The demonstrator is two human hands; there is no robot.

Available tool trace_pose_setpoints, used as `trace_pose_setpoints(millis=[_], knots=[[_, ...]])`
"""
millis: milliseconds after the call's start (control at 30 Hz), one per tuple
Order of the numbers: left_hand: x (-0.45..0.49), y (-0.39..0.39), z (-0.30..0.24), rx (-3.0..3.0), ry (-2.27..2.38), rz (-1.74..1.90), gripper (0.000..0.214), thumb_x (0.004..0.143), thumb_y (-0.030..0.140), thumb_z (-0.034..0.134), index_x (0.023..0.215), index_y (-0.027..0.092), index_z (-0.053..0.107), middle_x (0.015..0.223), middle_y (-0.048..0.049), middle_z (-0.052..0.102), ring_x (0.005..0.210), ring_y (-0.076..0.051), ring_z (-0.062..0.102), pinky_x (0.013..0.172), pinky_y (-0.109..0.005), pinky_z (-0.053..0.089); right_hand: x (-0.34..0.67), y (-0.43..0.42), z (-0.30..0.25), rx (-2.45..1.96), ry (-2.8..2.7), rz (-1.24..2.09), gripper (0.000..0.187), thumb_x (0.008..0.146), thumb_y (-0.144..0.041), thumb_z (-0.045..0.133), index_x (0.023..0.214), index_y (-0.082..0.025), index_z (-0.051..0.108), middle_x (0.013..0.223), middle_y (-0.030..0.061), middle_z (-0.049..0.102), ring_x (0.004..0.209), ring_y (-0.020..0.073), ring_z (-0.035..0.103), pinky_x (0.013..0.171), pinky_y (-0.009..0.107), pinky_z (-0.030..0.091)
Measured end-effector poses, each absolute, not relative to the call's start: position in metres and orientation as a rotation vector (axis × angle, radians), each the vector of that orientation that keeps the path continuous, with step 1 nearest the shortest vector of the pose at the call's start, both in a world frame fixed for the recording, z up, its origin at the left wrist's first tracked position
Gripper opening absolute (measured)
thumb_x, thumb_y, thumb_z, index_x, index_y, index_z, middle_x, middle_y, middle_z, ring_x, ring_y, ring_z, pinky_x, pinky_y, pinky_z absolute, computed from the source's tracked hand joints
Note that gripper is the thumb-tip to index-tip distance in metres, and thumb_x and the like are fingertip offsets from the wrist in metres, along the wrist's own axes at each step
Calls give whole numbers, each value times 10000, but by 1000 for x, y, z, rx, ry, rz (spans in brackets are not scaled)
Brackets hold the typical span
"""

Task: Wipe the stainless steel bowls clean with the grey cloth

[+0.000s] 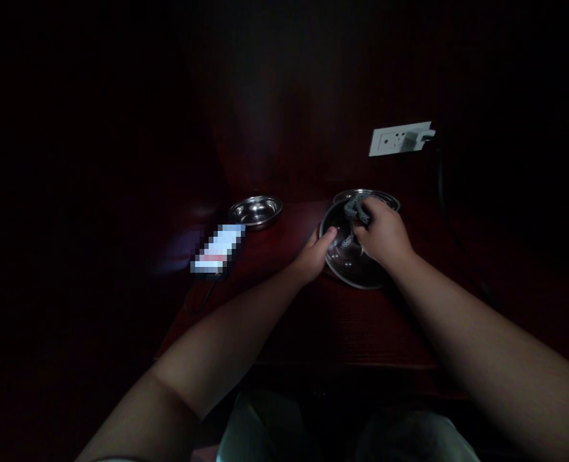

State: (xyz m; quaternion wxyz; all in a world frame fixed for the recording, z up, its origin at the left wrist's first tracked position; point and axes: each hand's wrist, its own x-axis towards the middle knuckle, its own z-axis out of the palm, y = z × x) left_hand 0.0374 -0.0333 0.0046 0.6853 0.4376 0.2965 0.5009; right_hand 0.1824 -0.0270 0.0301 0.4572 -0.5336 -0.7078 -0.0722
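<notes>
A shiny metal bowl [356, 269] is tilted toward me on the dark red table. My left hand [314, 255] grips its left rim, thumb over the inside and fingers hidden behind. Bunched in my right hand [383, 232] is a grey patterned cloth [356, 210], pressed near the bowl's upper inner side, with part of it hanging into the bowl. Just behind, a second round metal dish [361, 191] shows its rim, mostly hidden by the bowl and my right hand.
Another metal bowl [256, 210] stands at the back left of the table [284, 321]. A phone with a lit, pixelated screen [219, 247] leans near it, a thin cable below. A wall socket [394, 140] holds a plug, with a dark cord [441, 186] at right. Surroundings are very dark.
</notes>
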Motion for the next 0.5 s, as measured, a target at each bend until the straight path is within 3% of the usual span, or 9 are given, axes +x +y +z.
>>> trace_pose_setpoints(millis=[500], knots=[[37,-35,8,1034,637,1226,454,799,332,555,1233,220,481,1148,-83,611,1059,-255,571,947,-424,407,194,-19,19,-1484,-1904,-198,270,646,-146,526,906,-199,579,929,106,625,858,275,567,747,421,442]])
